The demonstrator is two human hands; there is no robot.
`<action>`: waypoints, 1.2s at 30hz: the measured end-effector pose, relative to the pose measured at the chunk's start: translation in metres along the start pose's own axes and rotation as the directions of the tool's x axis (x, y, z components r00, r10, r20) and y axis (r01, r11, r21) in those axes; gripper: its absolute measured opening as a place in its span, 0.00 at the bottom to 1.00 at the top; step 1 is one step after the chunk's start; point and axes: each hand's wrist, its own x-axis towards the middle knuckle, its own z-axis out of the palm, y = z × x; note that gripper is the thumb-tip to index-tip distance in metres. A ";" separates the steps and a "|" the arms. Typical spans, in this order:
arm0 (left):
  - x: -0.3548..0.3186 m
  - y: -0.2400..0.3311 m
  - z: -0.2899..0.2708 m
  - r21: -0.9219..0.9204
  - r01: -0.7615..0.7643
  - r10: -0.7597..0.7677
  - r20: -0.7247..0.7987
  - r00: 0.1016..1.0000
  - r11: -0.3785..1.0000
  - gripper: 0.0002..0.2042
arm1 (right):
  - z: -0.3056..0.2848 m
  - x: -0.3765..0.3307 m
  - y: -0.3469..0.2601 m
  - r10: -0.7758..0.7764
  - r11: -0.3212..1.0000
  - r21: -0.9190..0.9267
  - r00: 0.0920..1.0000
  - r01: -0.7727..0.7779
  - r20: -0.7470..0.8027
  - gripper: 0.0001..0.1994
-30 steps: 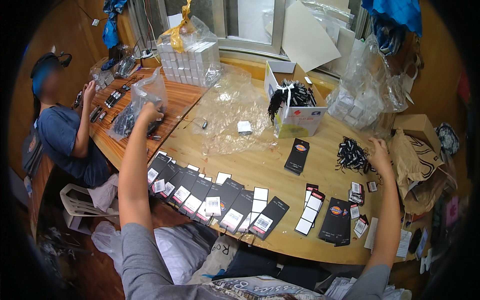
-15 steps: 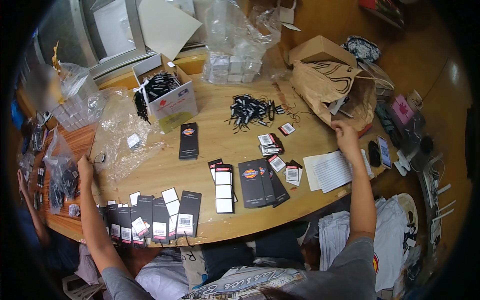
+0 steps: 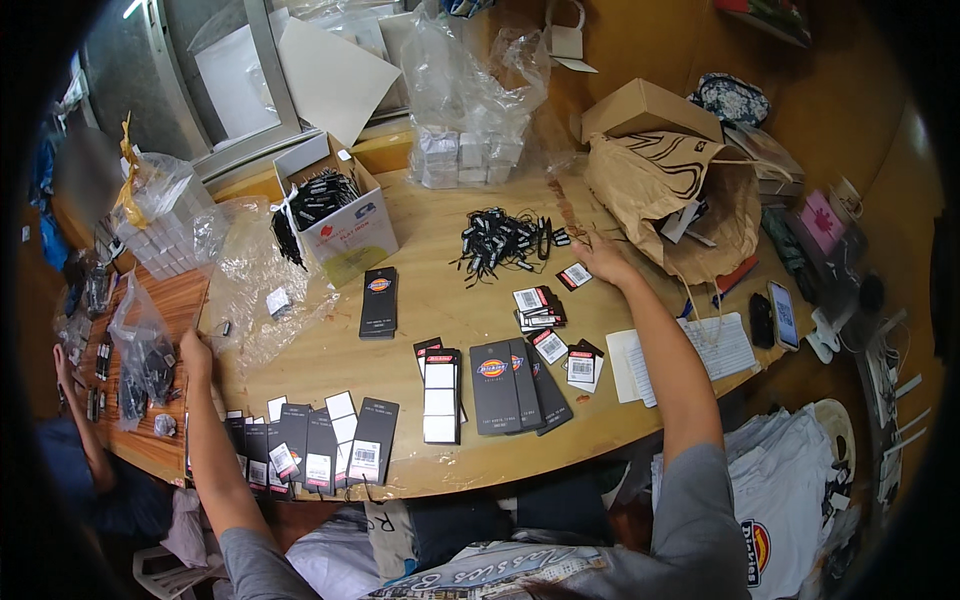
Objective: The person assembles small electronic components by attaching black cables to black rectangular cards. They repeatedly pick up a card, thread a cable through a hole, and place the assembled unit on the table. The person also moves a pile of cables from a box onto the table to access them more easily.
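My left hand (image 3: 196,352) is closed at the left end of the table, on a thin black string with a small tag end (image 3: 223,328) beside the fingers. My right hand (image 3: 597,260) reaches over the table with fingers apart, its fingertips beside the right edge of a pile of black tag strings (image 3: 500,243). Just below those fingertips lies a small white barcode tag (image 3: 575,275). Dark hang tags (image 3: 505,388) lie fanned in the middle, next to a stack with blank white labels (image 3: 440,395). More dark tags with barcode stickers (image 3: 318,445) overlap along the near left edge.
A white box (image 3: 345,215) full of black strings stands at the back left by crumpled clear plastic (image 3: 250,290). To the right are a paper bag (image 3: 660,190), lined paper (image 3: 705,355) and a phone (image 3: 783,315). Another person's arm (image 3: 85,425) shows far left.
My right hand has left the paper bag's edge and moved left to the string pile's edge. My left hand stays by the left table end. The whole view has shifted slightly.
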 end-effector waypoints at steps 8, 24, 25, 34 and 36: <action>0.024 0.164 -0.100 -0.459 -0.127 0.040 -0.196 0.980 0.880 0.07 | -0.073 -0.045 -0.029 -0.099 0.906 0.420 0.989 0.044 0.110 0.10; -0.070 0.428 -0.016 -0.645 -0.285 0.623 0.384 0.681 0.709 0.18 | -0.064 -0.088 -0.060 -0.455 0.890 0.087 0.862 0.448 0.224 0.13; -0.078 0.427 -0.029 -0.644 -0.332 0.685 0.431 0.587 0.690 0.21 | -0.061 -0.090 -0.065 -0.464 0.883 0.153 0.872 0.443 0.155 0.13; -0.117 0.358 -0.085 -0.516 -0.516 0.708 0.639 0.299 0.684 0.44 | -0.049 -0.119 -0.087 -0.656 0.753 0.267 0.721 0.602 0.224 0.20; -0.122 0.346 -0.080 -0.506 -0.476 0.680 0.655 0.331 0.719 0.46 | -0.055 -0.131 -0.088 -0.666 0.744 0.256 0.720 0.618 0.196 0.20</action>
